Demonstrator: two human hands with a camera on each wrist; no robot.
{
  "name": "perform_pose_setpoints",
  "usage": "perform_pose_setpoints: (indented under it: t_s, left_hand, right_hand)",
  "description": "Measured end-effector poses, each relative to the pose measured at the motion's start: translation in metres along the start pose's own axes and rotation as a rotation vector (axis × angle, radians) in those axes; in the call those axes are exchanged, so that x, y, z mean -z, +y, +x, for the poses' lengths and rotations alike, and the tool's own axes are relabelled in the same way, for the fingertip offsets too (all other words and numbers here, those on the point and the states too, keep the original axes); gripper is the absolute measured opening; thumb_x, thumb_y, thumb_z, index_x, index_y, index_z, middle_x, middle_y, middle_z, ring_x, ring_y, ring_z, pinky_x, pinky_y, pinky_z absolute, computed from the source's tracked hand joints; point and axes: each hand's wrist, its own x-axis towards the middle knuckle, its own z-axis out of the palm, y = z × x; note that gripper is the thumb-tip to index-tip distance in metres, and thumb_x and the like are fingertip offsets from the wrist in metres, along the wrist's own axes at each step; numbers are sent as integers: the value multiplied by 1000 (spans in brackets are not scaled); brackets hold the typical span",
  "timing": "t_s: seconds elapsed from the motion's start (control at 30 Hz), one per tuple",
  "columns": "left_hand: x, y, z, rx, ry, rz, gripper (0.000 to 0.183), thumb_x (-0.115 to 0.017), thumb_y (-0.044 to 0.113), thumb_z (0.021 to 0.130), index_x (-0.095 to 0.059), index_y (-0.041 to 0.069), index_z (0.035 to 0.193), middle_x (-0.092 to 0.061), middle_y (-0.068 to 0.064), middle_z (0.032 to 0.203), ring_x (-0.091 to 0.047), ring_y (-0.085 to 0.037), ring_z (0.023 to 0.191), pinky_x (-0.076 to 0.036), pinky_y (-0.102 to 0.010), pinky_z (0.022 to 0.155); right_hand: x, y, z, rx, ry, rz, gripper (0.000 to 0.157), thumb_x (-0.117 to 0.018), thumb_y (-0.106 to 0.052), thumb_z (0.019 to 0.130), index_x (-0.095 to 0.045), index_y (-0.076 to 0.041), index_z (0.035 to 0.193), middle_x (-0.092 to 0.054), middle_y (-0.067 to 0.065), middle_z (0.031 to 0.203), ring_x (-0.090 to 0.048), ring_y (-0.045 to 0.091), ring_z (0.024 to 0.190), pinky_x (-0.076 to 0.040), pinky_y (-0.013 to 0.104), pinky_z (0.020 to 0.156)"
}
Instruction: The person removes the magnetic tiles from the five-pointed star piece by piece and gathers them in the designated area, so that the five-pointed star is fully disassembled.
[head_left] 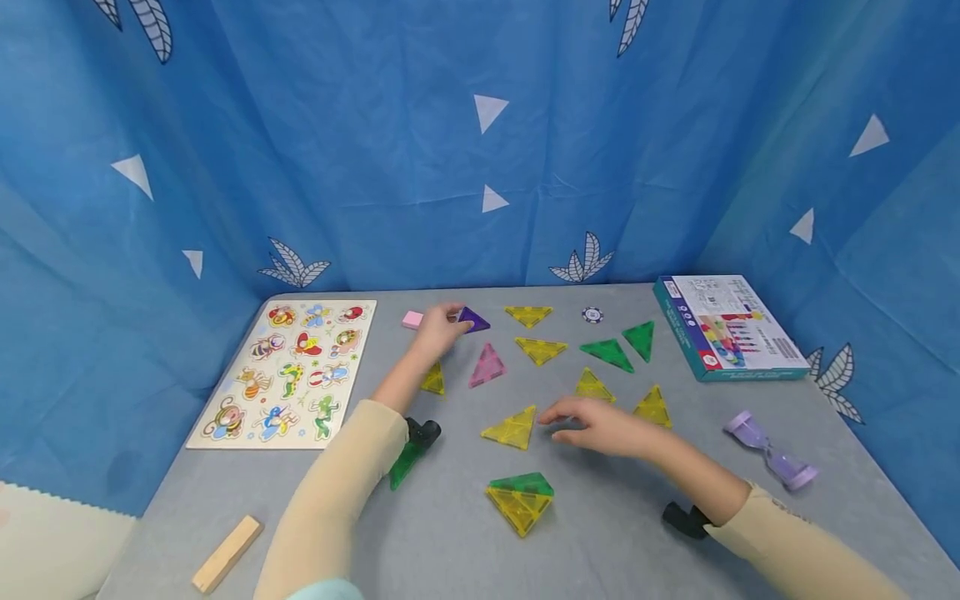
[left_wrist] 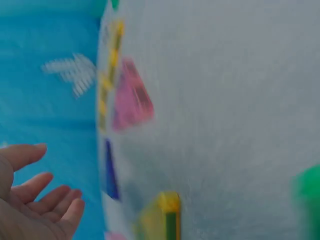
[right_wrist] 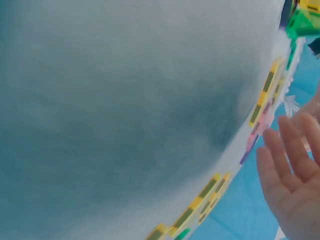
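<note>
My left hand (head_left: 437, 332) reaches to the back of the table, its fingertips beside a purple triangular magnetic tile (head_left: 476, 321). In the left wrist view its fingers are loosely bent with nothing between them, and the purple tile (left_wrist: 110, 170) lies on the table beyond. A pink triangular tile (head_left: 487, 366) lies just right of that forearm. My right hand (head_left: 596, 426) hovers at mid-table, fingers relaxed, right of a yellow triangular tile (head_left: 513, 429). The right wrist view shows its palm (right_wrist: 300, 200) holding nothing. Nearer the front, a yellow tile (head_left: 519, 505) adjoins a green tile (head_left: 532, 482).
Several yellow and green tiles (head_left: 606, 354) lie about. An insect puzzle board (head_left: 356, 346) is at left, a wooden block (head_left: 227, 553) at front left. A pink block (head_left: 412, 319) and a poker chip (head_left: 592, 315) lie behind. At right are a box (head_left: 731, 325) and a purple hourglass (head_left: 770, 450).
</note>
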Motion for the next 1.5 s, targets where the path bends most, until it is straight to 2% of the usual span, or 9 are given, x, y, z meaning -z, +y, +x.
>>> perform_pose_setpoints:
  t_s: [0.07, 0.17, 0.33, 0.43, 0.6, 0.83, 1.07, 1.27, 1.5]
  left_hand:
    - [-1, 10, -25, -87, -41, 8, 40, -62, 18, 90, -56, 3, 127, -57, -14, 125, -55, -26, 112, -47, -38, 91]
    - [-4, 24, -74, -212, -173, 84, 32, -61, 18, 91, -61, 4, 120, -64, -10, 112, -60, -21, 100, -50, -33, 82]
    - [-14, 41, -158, -323, -352, 425, 45, -64, 44, 86, -66, 7, 112, -68, -3, 100, -63, -13, 86, -52, -29, 69]
    - [-25, 41, -196, -359, -362, 565, 58, -65, 58, 78, -66, 8, 108, -69, -1, 92, -63, -10, 76, -51, -27, 61]
    - [-44, 35, -236, -393, -340, 604, 59, -68, 57, 76, -64, 8, 108, -66, 1, 89, -61, -8, 71, -48, -25, 55]
    - [-56, 30, -245, -420, -230, 535, 46, -70, 45, 81, -63, 8, 108, -65, 2, 91, -60, -6, 73, -47, -22, 56]
    - [-59, 23, -245, -452, -141, 546, 30, -73, 11, 77, -66, 5, 105, -68, -3, 97, -64, -12, 84, -52, -24, 65]
    - [-54, 12, -244, -411, -144, 466, 33, -65, -9, 73, -68, 6, 102, -68, -3, 98, -65, -16, 90, -52, -27, 76]
    - [-48, 7, -243, -340, -125, 397, 35, -67, -7, 73, -68, 7, 105, -68, -4, 101, -64, -19, 95, -52, -31, 80]
  right_hand:
    - [-5, 0, -9, -8, -43, -13, 31, -63, -13, 89, -62, -11, 120, -61, 0, 117, -55, 19, 110, -46, 40, 90]
    - [-16, -4, -17, 7, -100, -47, 36, -66, -11, 87, -61, -15, 122, -59, -5, 119, -54, 14, 112, -46, 36, 92]
    - [-38, -13, -23, 120, -118, -101, 43, -68, -15, 85, -57, -21, 126, -56, -10, 123, -52, 9, 114, -45, 31, 92]
    - [-46, -18, -24, 163, -79, -148, 40, -67, -17, 86, -57, -23, 124, -56, -11, 122, -52, 9, 113, -46, 31, 91]
    - [-54, -24, -26, 135, -15, -223, 31, -67, -19, 87, -62, -24, 117, -60, -14, 114, -55, 6, 107, -48, 29, 87]
    - [-66, -37, -30, 100, 90, -46, 15, -68, -15, 85, -68, -17, 100, -67, -11, 89, -59, -3, 74, -50, 17, 62]
    - [-69, -46, -32, 99, 149, 57, 2, -67, -13, 86, -66, -14, 88, -67, -7, 78, -61, -2, 68, -50, 16, 57]
    - [-46, -41, -39, 14, 172, 134, 9, -62, -23, 91, -65, -15, 90, -65, -3, 77, -59, 4, 65, -49, 23, 55]
    - [-8, -3, -48, -133, 262, 329, 20, -66, -22, 88, -61, -3, 94, -61, 10, 71, -62, 30, 69, -53, 39, 65]
